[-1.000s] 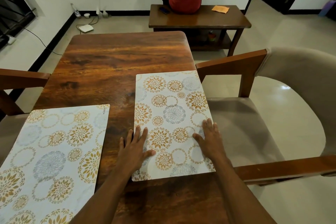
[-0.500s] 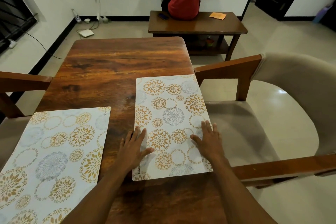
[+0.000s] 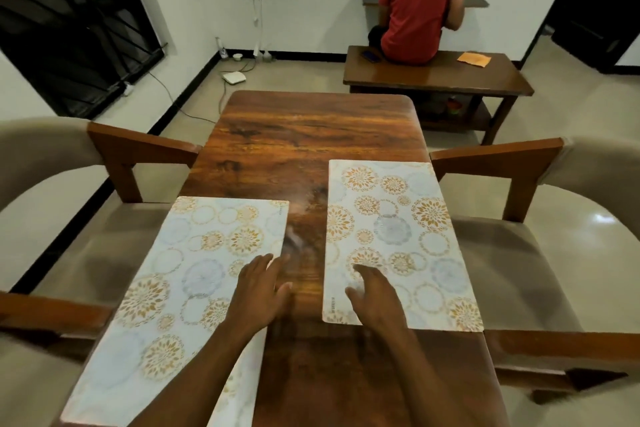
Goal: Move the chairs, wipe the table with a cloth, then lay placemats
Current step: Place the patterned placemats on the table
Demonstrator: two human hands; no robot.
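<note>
1. Left hand (image 3: 263, 291): fingers straight and spread, gripping nothing. It lies over the right edge of the left placemat (image 3: 180, 288), with the fingertips out over the bare wood between the two mats. Motion blur prevents confirming contact with the surface.

2. Right hand (image 3: 375, 298): fingers loosely extended, gripping nothing. It is positioned over the near left corner of the right placemat (image 3: 398, 239).

3. Placemats: both lie flat on the table (image 3: 311, 135), each white with gold and grey circular floral print. A strip of bare wood separates them. The right placemat sits square to the table's right edge. The left placemat sits nearer the camera, slightly skewed, and covers the table's left edge.

4. Chairs: the left chair (image 3: 86, 253) and right chair (image 3: 519, 253), both with wooden arms and beige upholstery, stand against the table's two long sides, seats facing it.

5. Beyond the table: a low wooden bench (image 3: 433, 74) carries a seated person in a red shirt (image 3: 422, 0), back to the camera, a dark phone (image 3: 370, 56) and a flat orange item (image 3: 473, 58). A white device (image 3: 234, 77) with cables lies on the floor near the wall.
</note>
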